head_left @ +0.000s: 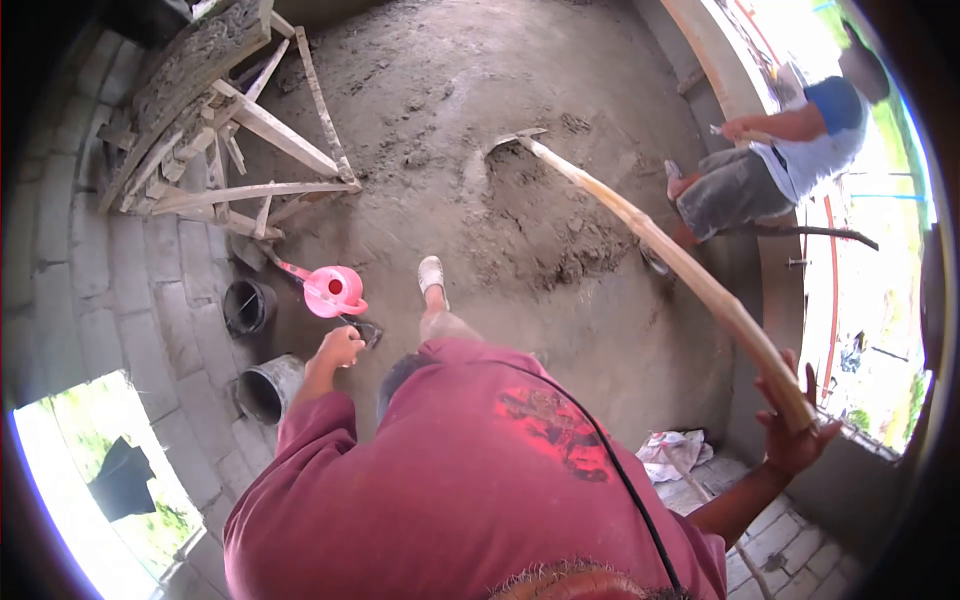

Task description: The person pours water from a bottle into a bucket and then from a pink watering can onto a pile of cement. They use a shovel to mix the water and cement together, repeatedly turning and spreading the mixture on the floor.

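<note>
Near the pink watering can (pixel 335 291), my left hand (pixel 342 346) is closed, but what it holds, if anything, is too small to make out. On the right side, my right hand (pixel 795 432) is at the near end of a long wooden handle (pixel 690 270), with fingers spread and the handle resting against the palm. That handle slants up to a metal blade (pixel 520 137), which lies on the wet grey mortar beside a rough mound (pixel 550 225).
Wooden scaffolding (pixel 270 130) stands at the upper left. Two buckets (pixel 248 307) are by the block wall. A co-worker (pixel 780 150) sits by the window opening at the right. A white sack (pixel 672 455) lies at the lower right.
</note>
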